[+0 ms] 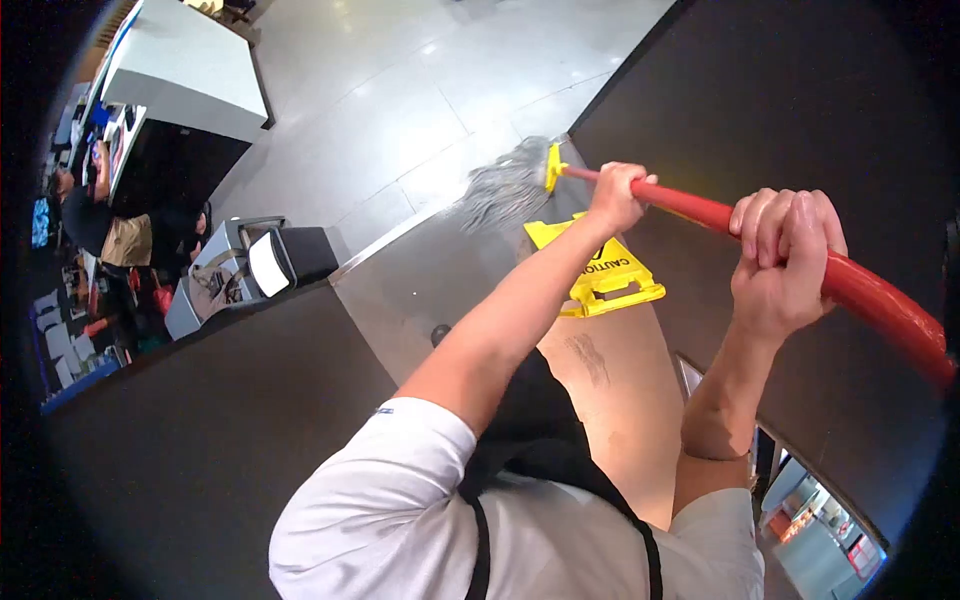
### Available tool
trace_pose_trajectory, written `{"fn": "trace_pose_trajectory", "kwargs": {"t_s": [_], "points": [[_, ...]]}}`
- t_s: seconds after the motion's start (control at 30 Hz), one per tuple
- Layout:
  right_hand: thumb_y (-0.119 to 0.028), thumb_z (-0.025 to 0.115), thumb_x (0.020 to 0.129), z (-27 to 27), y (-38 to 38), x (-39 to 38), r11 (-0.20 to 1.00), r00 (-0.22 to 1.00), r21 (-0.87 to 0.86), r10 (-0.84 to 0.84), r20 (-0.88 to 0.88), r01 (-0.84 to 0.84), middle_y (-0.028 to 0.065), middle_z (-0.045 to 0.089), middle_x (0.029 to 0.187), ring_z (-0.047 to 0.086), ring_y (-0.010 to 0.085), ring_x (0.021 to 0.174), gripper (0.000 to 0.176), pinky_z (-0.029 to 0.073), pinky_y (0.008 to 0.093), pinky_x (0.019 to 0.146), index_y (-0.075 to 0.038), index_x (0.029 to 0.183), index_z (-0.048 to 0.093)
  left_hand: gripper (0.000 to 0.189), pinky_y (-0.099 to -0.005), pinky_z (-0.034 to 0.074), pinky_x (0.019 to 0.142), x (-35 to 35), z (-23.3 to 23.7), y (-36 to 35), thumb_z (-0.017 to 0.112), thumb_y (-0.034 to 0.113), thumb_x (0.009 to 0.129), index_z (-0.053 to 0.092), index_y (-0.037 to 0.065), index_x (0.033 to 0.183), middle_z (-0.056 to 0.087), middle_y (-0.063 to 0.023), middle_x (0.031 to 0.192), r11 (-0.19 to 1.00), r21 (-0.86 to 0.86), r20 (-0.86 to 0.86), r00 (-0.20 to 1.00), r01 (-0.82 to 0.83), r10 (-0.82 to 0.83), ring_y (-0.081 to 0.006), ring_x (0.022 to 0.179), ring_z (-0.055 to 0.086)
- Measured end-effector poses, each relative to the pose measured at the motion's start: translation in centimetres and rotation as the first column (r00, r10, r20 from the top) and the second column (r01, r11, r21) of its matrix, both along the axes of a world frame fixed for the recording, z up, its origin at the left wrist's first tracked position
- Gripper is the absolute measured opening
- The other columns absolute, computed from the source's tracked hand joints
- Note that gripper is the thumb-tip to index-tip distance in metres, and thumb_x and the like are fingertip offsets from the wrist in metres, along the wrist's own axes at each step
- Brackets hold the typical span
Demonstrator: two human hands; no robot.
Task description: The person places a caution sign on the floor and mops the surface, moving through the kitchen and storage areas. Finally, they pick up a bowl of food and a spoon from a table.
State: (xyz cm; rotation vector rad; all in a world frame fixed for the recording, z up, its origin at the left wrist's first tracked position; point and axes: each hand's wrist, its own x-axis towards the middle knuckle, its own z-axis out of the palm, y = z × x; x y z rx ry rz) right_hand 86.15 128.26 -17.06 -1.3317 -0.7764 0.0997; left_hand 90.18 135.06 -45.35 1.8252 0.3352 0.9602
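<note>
One red-handled mop point(690, 207) is gripped by two hands: the left hand point(617, 198) is closed round the handle further along, the right hand point(787, 245) wrapped round its thicker near part at right. At the far end one grey mop head point(510, 185) is spread across the edge of the pale floor tiles point(400, 110), and one yellow caution sign point(622, 265), just nearer, is partly covered by the left forearm point(520, 305); at far left, one other person point(88, 220) is seen beside one white counter point(190, 75).

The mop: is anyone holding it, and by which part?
Yes, by its red handle: the left hand grips nearer the grey strands, the right hand farther up.
</note>
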Motion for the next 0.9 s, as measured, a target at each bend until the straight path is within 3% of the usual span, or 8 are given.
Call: {"fn": "trace_pose_trajectory", "kwargs": {"t_s": [0.1, 0.23, 0.27, 0.33, 0.43, 0.5, 0.6, 0.9], "points": [[-0.011, 0.047, 0.097, -1.7, -0.7, 0.9, 0.999, 0.998, 0.005, -0.034, 0.044, 0.033, -0.0007, 0.035, 0.052, 0.036, 0.0109, 0.046, 0.032, 0.038, 0.0309, 0.053, -0.011, 0.066, 0.037, 0.028, -0.0472, 0.048, 0.065, 2.9, -0.8, -0.4, 0.07, 0.023, 0.085, 0.058, 0.005, 0.067, 0.061, -0.0172, 0.069, 0.972, -0.075, -0.028, 0.973, 0.224, -0.227, -0.041, 0.072, 0.062], [-0.01, 0.044, 0.096, -2.0, -2.3, 0.5, 0.998, 1.0, 0.062, 0.004, 0.024, -0.006, -0.0007, 0.035, 0.052, 0.035, 0.0109, 0.046, 0.031, 0.037, 0.0297, 0.052, -0.012, 0.067, 0.033, 0.008, -0.0461, 0.055, 0.076, 1.7, 0.0, -0.3, 0.069, 0.016, 0.075, 0.07, 0.009, 0.078, 0.069, -0.017, 0.084, 0.925, -0.071, -0.209, 0.901, 0.374, -0.38, -0.0408, 0.082, 0.066], [-0.01, 0.044, 0.096, -2.0, -2.4, -0.2, 0.999, 0.999, 0.042, 0.013, 0.029, -0.015, -0.0007, 0.035, 0.052, 0.035, 0.0107, 0.046, 0.031, 0.037, 0.0293, 0.052, -0.012, 0.067, 0.034, 0.01, -0.0462, 0.055, 0.078, 1.0, -0.4, -0.3, 0.069, 0.016, 0.073, 0.071, 0.009, 0.079, 0.07, -0.0164, 0.087, 0.93, 0.002, -0.173, 0.916, 0.368, -0.362, -0.0388, 0.086, 0.066], [-0.01, 0.044, 0.096, -2.0, -2.2, -1.7, 0.997, 0.997, 0.051, 0.048, 0.052, -0.051, -0.0008, 0.035, 0.052, 0.035, 0.0103, 0.045, 0.03, 0.036, 0.0284, 0.051, -0.012, 0.067, 0.035, 0.011, -0.0463, 0.055, 0.081, -1.7, 0.6, 0.6, 0.067, 0.013, 0.069, 0.072, 0.01, 0.078, 0.07, -0.0162, 0.089, 0.906, -0.083, -0.277, 0.864, 0.415, -0.421, -0.0379, 0.089, 0.067], [-0.011, 0.044, 0.096, -1.7, -1.9, -4.4, 0.995, 0.998, 0.08, 0.056, -0.001, -0.055, -0.0014, 0.034, 0.051, 0.034, 0.0093, 0.045, 0.03, 0.036, 0.0272, 0.05, -0.012, 0.067, 0.035, 0.008, -0.047, 0.056, 0.08, -5.4, 1.5, 1.7, 0.066, 0.01, 0.069, 0.07, 0.009, 0.075, 0.071, -0.0173, 0.086, 0.916, -0.039, -0.358, 0.85, 0.398, -0.385, -0.0401, 0.088, 0.067], [-0.014, 0.044, 0.098, -1.1, -1.4, -6.0, 0.996, 0.999, 0.077, 0.038, -0.015, -0.037, -0.0019, 0.033, 0.051, 0.033, 0.0088, 0.044, 0.032, 0.036, 0.027, 0.049, -0.013, 0.067, 0.034, 0.004, -0.0487, 0.055, 0.077, -8.2, 1.7, 2.0, 0.069, 0.01, 0.07, 0.069, 0.008, 0.073, 0.07, -0.0187, 0.083, 0.95, -0.001, -0.296, 0.908, 0.311, -0.298, -0.0414, 0.087, 0.067], [-0.018, 0.044, 0.1, -0.6, -0.8, -9.6, 0.997, 0.997, 0.051, 0.062, -0.052, -0.059, -0.0027, 0.032, 0.051, 0.03, 0.008, 0.044, 0.036, 0.035, 0.0266, 0.048, -0.015, 0.066, 0.033, 0.006, -0.0499, 0.053, 0.075, -14.0, 2.6, 2.6, 0.071, 0.008, 0.069, 0.068, 0.005, 0.073, 0.068, -0.0204, 0.081, 0.954, -0.13, -0.346, 0.89, 0.269, -0.298, -0.0418, 0.087, 0.066], [-0.013, 0.045, 0.095, -6.0, 1.7, -24.5, 0.96, 0.898, 0.144, 0.276, -0.342, -0.24, -0.0029, 0.035, 0.052, 0.035, 0.0108, 0.044, 0.031, 0.04, 0.0294, 0.047, -0.013, 0.066, 0.036, 0.012, -0.051, 0.051, 0.074, -36.9, -4.1, 5.2, 0.068, 0.017, 0.075, 0.065, 0.006, 0.075, 0.067, -0.0202, 0.081, 0.999, -0.044, -0.428, 0.903, 0.015, -0.033, -0.0428, 0.083, 0.064]]}}
